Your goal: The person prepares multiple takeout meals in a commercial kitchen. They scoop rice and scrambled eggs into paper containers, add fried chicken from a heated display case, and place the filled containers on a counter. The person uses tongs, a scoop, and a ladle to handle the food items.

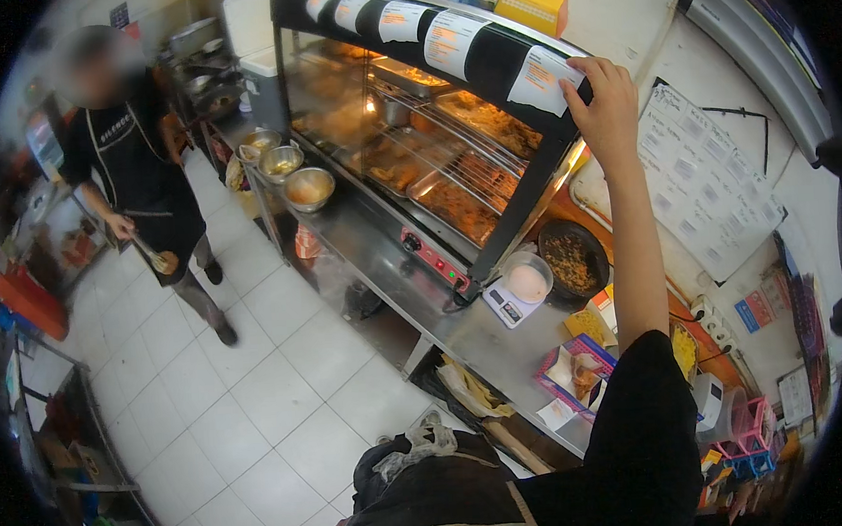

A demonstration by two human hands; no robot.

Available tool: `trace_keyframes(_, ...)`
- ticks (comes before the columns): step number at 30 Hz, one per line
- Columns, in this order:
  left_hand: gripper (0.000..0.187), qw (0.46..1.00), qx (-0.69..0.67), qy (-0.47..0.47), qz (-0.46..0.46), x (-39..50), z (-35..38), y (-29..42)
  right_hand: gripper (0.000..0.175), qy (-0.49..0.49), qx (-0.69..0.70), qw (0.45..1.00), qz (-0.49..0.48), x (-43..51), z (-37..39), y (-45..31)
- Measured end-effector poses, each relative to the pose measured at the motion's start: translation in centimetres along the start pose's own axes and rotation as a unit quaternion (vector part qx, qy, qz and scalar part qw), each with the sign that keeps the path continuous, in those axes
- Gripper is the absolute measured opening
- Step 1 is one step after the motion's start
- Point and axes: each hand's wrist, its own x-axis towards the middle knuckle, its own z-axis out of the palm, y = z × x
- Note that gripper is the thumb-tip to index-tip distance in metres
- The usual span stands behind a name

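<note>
My right hand (607, 103) is raised to the top right corner of a heated glass display case (510, 255). Its thumb and fingertips are on the right edge of a printed paper slip (541, 82) stuck to the case's black top rail. More slips, among them one paper slip (456, 43), hang along the same rail. Behind the glass, a metal tray (454, 211) of fried food sits under wire racks in orange light. My left hand is out of view.
A kitchen scale (509, 305) bearing a plastic tub (527, 279), a black pan (574, 258) of food and an open meal box (577, 376) stand on the steel counter (453, 340). Metal bowls (309, 189) are farther left. A person (137, 156) with a utensil is on the tiled floor.
</note>
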Motion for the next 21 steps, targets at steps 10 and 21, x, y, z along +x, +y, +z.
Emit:
trace_keyframes(10, 0.055, 0.985, -0.118, 0.094, -0.081, 1.8, -8.7, 2.8, 0.036, 0.043, 0.151, 0.985, 0.075, -1.0, -4.0, -1.0)
trace_keyframes(21, 0.044, 0.879, -0.230, -0.289, 0.303, -6.0, -19.6, 39.4, 0.051, -0.639, 0.541, 0.460, 0.295, -32.8, -20.7, -22.2)
